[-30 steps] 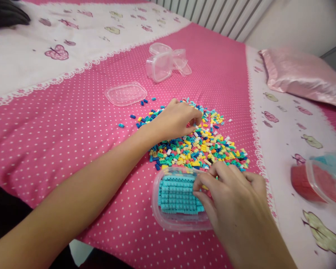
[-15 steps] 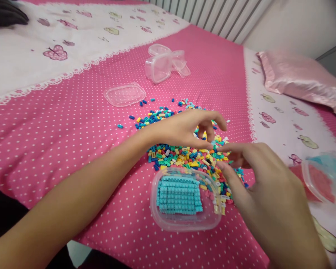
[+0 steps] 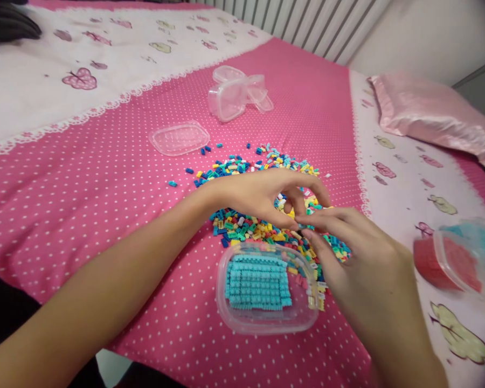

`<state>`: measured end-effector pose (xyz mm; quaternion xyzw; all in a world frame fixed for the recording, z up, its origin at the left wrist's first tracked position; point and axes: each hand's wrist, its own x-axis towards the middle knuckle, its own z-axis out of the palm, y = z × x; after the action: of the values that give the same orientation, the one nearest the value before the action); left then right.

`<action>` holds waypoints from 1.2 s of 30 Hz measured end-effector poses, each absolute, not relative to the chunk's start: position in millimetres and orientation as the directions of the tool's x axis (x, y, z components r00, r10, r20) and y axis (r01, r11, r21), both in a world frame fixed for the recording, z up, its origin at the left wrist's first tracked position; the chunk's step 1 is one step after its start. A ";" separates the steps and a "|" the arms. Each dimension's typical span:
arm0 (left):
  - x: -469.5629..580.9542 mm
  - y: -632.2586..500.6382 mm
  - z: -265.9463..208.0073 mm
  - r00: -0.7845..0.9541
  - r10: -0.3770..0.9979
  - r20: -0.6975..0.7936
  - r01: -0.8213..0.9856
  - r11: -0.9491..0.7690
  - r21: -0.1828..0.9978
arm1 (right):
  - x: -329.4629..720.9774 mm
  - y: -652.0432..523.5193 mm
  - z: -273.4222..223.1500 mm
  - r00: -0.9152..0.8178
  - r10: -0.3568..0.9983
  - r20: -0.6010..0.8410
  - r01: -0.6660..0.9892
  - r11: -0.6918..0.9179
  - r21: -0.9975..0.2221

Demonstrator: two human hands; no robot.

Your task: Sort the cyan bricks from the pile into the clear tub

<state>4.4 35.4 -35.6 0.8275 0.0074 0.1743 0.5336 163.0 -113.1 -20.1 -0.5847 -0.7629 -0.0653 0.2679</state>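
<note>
A loose heap of small multicoloured toy bricks (image 3: 250, 229) lies on the pink dotted bedsheet, with both hands above it. My left hand (image 3: 262, 196) reaches over from the left, fingers curled and thumb tip bent in. Its fingertips meet those of my right hand (image 3: 367, 269), whose thumb and forefinger are pinched together. Whatever is between the fingertips is too small and too covered to name. Just in front of the heap stands a clear plastic tub (image 3: 267, 327). Inside it, turquoise bricks (image 3: 258, 283) are joined in a neat studded block.
Beyond the heap lie a clear lid (image 3: 180, 138) and several empty clear tubs (image 3: 232, 99). At the right are a tub with red contents (image 3: 448, 264) and one with turquoise contents (image 3: 479, 240). A pink satin pillow (image 3: 432, 116) rests farther back, near white rails (image 3: 295, 21).
My right hand has moved left and its fingertips have come together with those of my left hand. My left hand has dropped slightly. The tub of turquoise bricks stays put.
</note>
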 end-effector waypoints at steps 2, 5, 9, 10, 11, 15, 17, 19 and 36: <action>4.2 35.5 -36.2 0.944 0.183 0.276 -0.172 -0.441 0.881 | 164.2 -113.1 -20.7 -0.168 0.861 0.480 0.929 0.301 -0.214; 4.2 36.4 -37.6 0.947 0.168 0.275 -0.164 -0.485 0.859 | 167.6 -112.7 -21.9 -0.190 0.863 0.468 0.927 0.315 -0.204; 4.0 37.7 -38.0 0.951 0.156 0.266 -0.148 -0.525 0.838 | 171.2 -112.2 -23.4 -0.212 0.869 0.447 0.922 0.329 -0.203; 4.0 37.8 -37.8 0.952 0.154 0.265 -0.147 -0.531 0.835 | 171.7 -112.1 -23.8 -0.215 0.869 0.445 0.922 0.331 -0.202; 4.1 37.9 -37.6 0.951 0.151 0.268 -0.149 -0.536 0.831 | 172.1 -112.1 -24.1 -0.223 0.867 0.445 0.920 0.339 -0.198; 4.5 37.6 -37.1 0.942 0.155 0.297 -0.167 -0.552 0.817 | 174.4 -112.3 -25.3 -0.231 0.862 0.450 0.915 0.350 -0.200; 4.7 37.4 -37.3 0.942 0.155 0.299 -0.168 -0.555 0.815 | 174.7 -112.1 -25.9 -0.228 0.860 0.456 0.916 0.348 -0.199; 4.9 37.3 -37.8 0.946 0.144 0.292 -0.169 -0.547 0.820 | 173.1 -111.6 -26.3 -0.238 0.855 0.461 0.911 0.361 -0.200; 5.4 33.9 -37.9 0.947 0.137 0.289 -0.185 -0.502 0.845 | 159.0 -110.7 -23.2 -0.195 0.832 0.519 0.895 0.368 -0.253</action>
<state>5.4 33.9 -37.9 0.8513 -0.0139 0.1615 0.4989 159.0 -110.7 -23.2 -0.5597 -0.7713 -0.0524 0.2985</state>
